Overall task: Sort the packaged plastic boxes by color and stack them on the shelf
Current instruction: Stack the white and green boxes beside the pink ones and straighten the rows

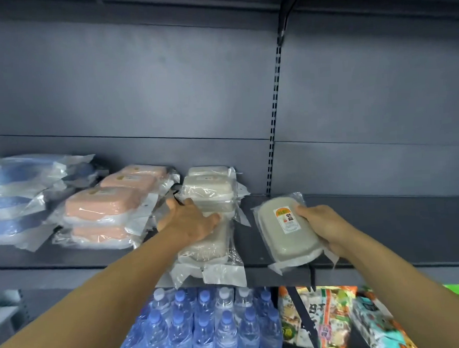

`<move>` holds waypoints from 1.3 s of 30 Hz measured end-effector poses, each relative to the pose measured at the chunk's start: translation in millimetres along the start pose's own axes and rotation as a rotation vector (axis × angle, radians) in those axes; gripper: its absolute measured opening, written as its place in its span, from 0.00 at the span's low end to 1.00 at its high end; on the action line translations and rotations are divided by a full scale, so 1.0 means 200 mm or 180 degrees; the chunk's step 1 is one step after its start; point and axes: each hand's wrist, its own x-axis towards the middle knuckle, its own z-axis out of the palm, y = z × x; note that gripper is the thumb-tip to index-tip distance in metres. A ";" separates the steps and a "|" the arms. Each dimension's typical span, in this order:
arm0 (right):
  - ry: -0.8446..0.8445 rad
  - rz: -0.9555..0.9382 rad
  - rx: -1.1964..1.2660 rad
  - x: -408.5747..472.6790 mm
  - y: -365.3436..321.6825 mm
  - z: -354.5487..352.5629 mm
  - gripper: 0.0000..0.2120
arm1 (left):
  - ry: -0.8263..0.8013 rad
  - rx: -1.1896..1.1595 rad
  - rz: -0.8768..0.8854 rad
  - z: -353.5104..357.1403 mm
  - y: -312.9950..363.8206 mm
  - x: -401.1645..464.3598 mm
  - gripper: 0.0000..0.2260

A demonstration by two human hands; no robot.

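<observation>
On the dark shelf [253, 241] lie plastic boxes in clear wrap. Blue boxes [17, 203] are stacked at the far left, pink boxes [105, 201] beside them, and a white stack [210, 190] in the middle. My left hand [188, 221] rests with spread fingers on the front white box [208, 246], which lies at the shelf's front edge. My right hand [324, 227] grips a white box with a sticker [284, 232] by its right side, held tilted just above the shelf, to the right of the white stack.
A slotted upright [274, 113] splits the back panel of the shelf. Below the shelf stand several packed water bottles [209, 324] and bright snack bags [331, 320]. The shelf's right section [398, 218] is bare.
</observation>
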 end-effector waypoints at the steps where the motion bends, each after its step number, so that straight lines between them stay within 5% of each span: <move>1: -0.0058 0.0030 -0.0087 0.02 0.00 0.00 0.16 | 0.0084 -0.0001 0.0147 -0.02 -0.02 0.01 0.30; 3: -0.0114 0.0079 -0.0330 0.06 0.00 0.00 0.19 | 0.0285 0.0047 0.0770 -0.07 -0.08 0.02 0.20; 7: 0.0016 -0.0203 -0.1460 0.10 0.02 0.01 0.21 | -0.0087 0.0855 0.2121 -0.16 -0.15 0.02 0.30; 12: 0.0769 -0.1234 -0.2278 -0.06 -0.04 0.08 0.26 | -0.0107 0.2543 0.2337 -0.17 -0.13 -0.01 0.43; 18: -0.0112 -0.0780 -0.3702 -0.18 -0.02 0.16 0.40 | -0.0405 0.2764 0.2309 -0.13 -0.06 -0.03 0.43; 24: -0.0166 -0.0751 -0.3086 -0.14 0.04 0.07 0.38 | -0.0948 0.1799 0.1694 -0.16 -0.01 -0.08 0.43; 30: 0.0365 -0.1131 -0.2446 -0.15 -0.01 -0.01 0.34 | -0.0742 0.0553 0.1612 -0.05 -0.13 0.05 0.38; 35: 0.0260 -0.1585 -0.2167 -0.16 -0.10 -0.02 0.31 | 0.0218 -0.0083 0.1792 0.08 -0.18 0.11 0.34; 39: -0.0257 -0.1628 -0.1730 -0.14 -0.18 0.00 0.29 | 0.0827 -0.1130 0.1041 0.12 -0.23 0.06 0.42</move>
